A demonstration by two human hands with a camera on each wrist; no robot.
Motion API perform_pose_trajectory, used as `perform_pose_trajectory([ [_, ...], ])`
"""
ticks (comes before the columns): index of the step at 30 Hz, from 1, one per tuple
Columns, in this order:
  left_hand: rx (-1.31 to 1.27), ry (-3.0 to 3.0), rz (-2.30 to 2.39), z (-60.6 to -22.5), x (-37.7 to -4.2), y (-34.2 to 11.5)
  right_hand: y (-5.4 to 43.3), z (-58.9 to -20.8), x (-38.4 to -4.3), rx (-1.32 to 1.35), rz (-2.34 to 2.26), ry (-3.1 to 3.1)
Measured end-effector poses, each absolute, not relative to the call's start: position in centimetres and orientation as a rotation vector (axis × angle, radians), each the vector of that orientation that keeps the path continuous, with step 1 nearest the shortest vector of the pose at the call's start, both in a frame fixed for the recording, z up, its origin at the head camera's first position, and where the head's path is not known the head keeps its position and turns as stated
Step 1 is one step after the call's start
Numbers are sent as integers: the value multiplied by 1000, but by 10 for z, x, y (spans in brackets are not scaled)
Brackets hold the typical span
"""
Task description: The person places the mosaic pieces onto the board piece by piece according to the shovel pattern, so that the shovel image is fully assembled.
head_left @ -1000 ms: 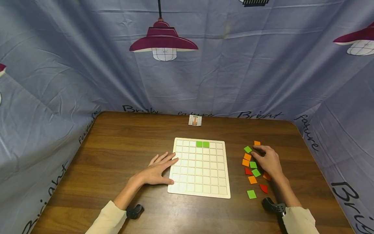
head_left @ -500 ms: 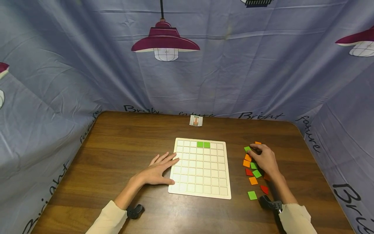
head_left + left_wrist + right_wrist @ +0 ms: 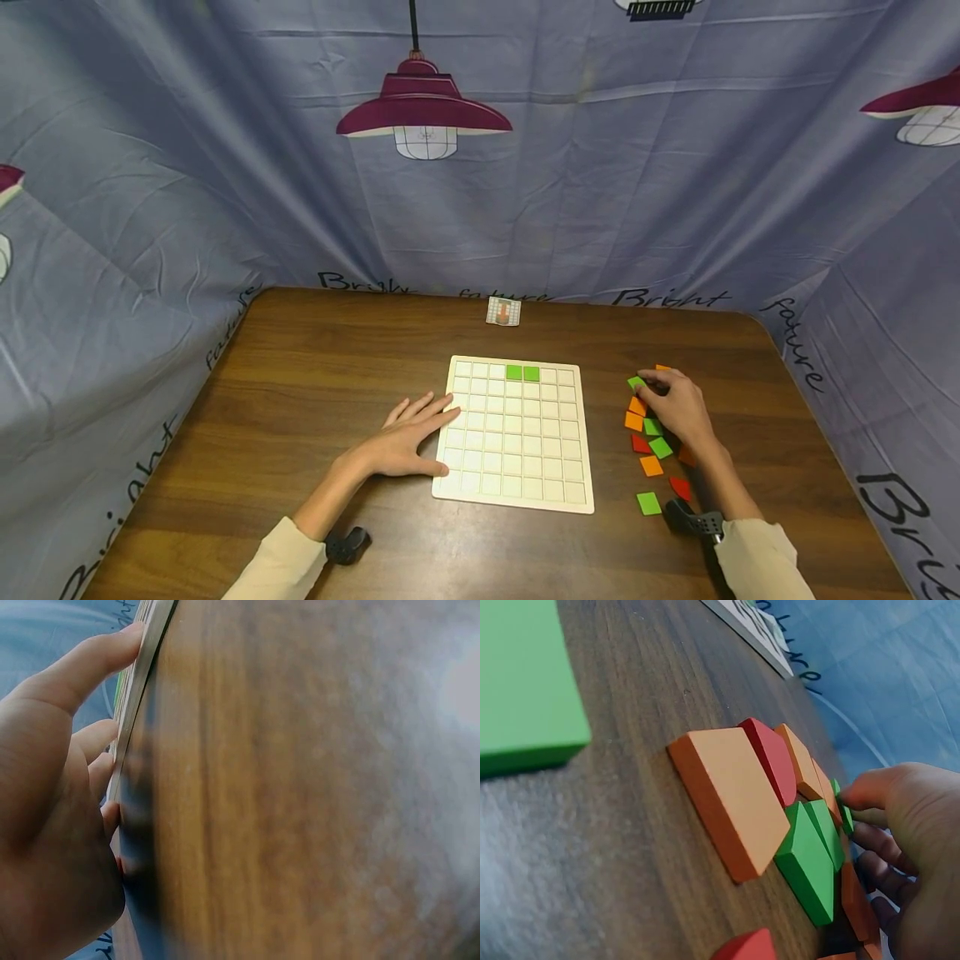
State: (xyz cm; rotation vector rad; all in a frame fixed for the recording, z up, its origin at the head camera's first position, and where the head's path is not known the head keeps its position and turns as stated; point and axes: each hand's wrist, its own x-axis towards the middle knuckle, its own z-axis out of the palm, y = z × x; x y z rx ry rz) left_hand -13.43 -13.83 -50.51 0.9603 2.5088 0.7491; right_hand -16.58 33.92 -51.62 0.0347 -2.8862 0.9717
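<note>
My left hand point(image 3: 405, 437) rests with spread, straight fingers on the left edge of a pale wooden grid board point(image 3: 513, 506). In the left wrist view the thumb point(image 3: 97, 664) lies against the board's rim point(image 3: 146, 671). Two green square tiles point(image 3: 522, 373) sit side by side in the board's top row. Over on the right, my right hand point(image 3: 678, 408) pinches a green square tile point(image 3: 636, 382) between thumb and fingers at the far end of a loose group of tiles. In the right wrist view the thumb meets that green tile point(image 3: 845, 810); the fingertips behind are partly hidden.
Orange tiles point(image 3: 651, 466), red rounded pieces point(image 3: 680, 487) and green tiles point(image 3: 648, 503) lie scattered near my right forearm. A small pattern card point(image 3: 503, 311) lies at the table's back edge, before a printed curtain point(image 3: 555, 208).
My right hand has moved slightly left onto the green tile, and its thumb and fingers have closed on it. The left hand stays on the board.
</note>
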Motion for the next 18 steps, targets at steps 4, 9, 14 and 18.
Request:
perform_pose_trajectory([
  [4,964,2510,746,-505,-135,-138,339,-515,-166,40,967,-2895],
  [9,962,2507,749,-505,-134,-138,339,-515,-165,62,949,-2899],
  [14,954,2506,747,-507,-133,-138,339,-516,-164,81,944,-2893],
  [18,959,2520,753,-508,-133,-138,340,-515,-165,108,943,-2902],
])
